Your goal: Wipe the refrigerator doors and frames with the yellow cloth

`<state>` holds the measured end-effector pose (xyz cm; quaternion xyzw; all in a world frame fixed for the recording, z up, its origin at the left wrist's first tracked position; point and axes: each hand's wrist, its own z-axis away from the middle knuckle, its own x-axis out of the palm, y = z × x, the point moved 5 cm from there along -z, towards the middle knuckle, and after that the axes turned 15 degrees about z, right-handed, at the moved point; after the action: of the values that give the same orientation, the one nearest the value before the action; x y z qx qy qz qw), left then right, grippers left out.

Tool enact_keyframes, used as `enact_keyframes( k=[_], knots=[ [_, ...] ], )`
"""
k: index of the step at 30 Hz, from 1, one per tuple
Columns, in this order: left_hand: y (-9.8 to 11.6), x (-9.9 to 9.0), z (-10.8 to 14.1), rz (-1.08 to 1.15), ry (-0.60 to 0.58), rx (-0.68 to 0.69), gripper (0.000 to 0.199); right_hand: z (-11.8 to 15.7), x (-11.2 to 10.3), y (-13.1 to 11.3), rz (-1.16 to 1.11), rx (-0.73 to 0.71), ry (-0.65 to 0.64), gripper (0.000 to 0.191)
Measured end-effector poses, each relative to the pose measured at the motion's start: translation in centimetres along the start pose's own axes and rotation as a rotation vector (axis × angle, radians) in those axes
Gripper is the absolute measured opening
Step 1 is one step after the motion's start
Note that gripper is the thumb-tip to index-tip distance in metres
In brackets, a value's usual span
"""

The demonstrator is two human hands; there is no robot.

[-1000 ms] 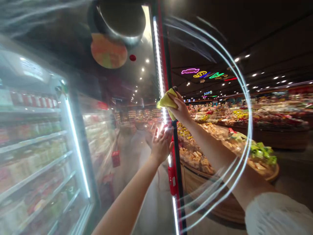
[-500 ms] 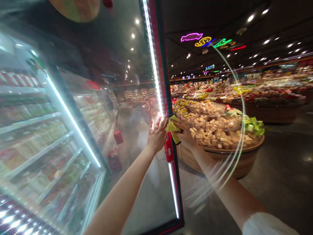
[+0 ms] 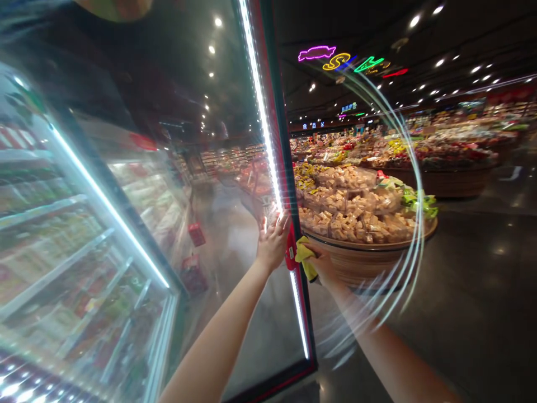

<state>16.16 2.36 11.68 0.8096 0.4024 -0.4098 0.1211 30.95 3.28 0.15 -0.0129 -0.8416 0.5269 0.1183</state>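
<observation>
Two items at cooler glass door (image 3: 235, 313): left hand (image 3: 272, 244) spread flat on glass; right hand (image 3: 321, 264) pinching yellow cloth (image 3: 305, 257) beside red frame (image 3: 274, 112).

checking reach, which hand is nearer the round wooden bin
Right. The right hand holds a yellow cloth beside the wooden bin; the left hand rests on the glass door, farther away.

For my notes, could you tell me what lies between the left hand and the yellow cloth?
In the head view, a red handle on the glass door's frame lies between the left hand and the yellow cloth.
</observation>
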Motion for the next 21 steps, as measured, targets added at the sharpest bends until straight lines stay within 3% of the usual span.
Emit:
enact_keyframes(
  k=[4,8,11,21],
  knots=[
    [-0.2,-1.2,0.4,-0.015,-0.001,-0.005,0.066,-3.1,1.3,-1.7,-0.072,-0.012,-0.022,0.027],
    [-0.7,-3.6,0.5,-0.073,0.056,-0.040,0.070,-7.3,4.3,-5.9,-0.140,-0.087,-0.112,0.030],
    [-0.7,-4.9,0.6,-0.126,0.111,-0.125,0.070,-8.8,6.4,-8.3,-0.167,-0.159,-0.184,0.031],
    [0.5,-4.8,2.9,-0.197,0.108,-0.394,0.066,-5.8,10.2,-3.8,-0.276,-0.003,-0.399,0.041]
  ],
)
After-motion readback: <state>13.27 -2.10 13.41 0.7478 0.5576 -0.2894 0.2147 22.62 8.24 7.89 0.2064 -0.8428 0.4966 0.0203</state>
